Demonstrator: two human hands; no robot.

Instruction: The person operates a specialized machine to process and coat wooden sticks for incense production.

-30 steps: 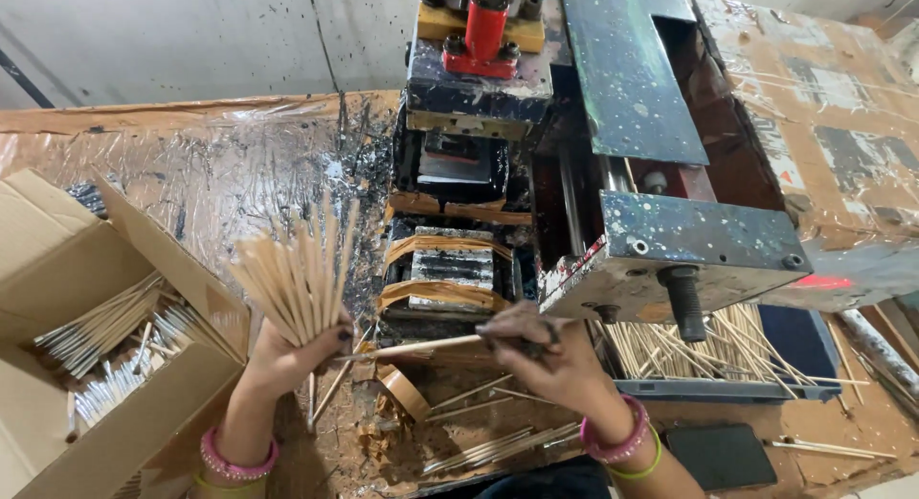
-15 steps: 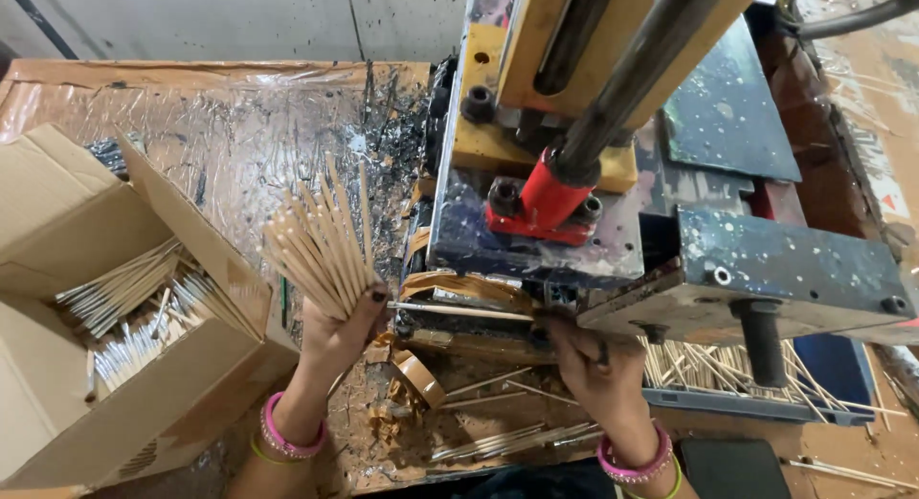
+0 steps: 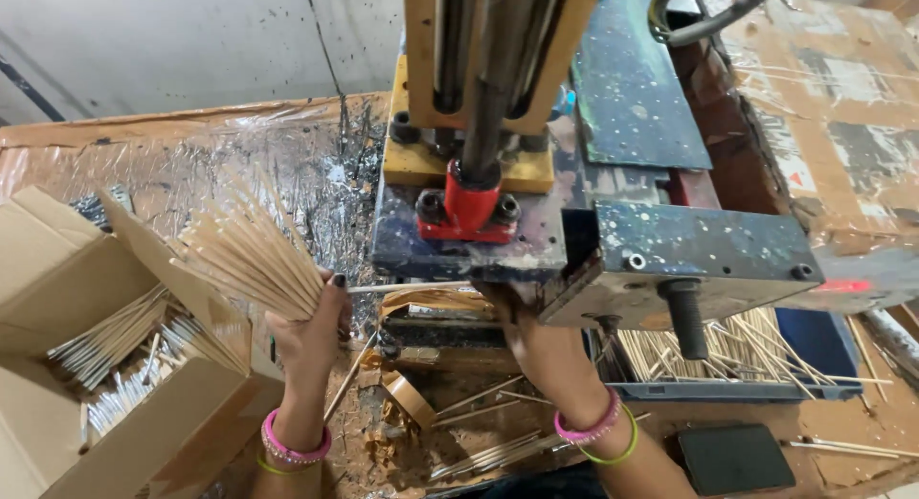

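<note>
My left hand [image 3: 308, 331] grips a fanned bundle of thin wooden sticks [image 3: 244, 252], held up beside the machine. A single stick [image 3: 407, 286] runs level from the bundle toward my right hand [image 3: 517, 317], which reaches in under the machine's head. The fingers of that hand are mostly hidden behind the paint-spattered metal block [image 3: 670, 250]. The press machine [image 3: 474, 145] with its yellow body and red clamp stands directly over my right hand. Both wrists wear pink and green bangles.
An open cardboard box [image 3: 86, 365] of coated sticks sits at the left. A blue tray [image 3: 823, 351] holding several bare sticks lies at the right under the machine. Loose sticks and tape scraps [image 3: 479, 442] litter the bench front. A dark flat pad [image 3: 732, 456] lies at lower right.
The view has closed in on the machine, which now looms larger. My left hand has raised the bundle and tilted it left. My right hand has slid further under the machine head.
</note>
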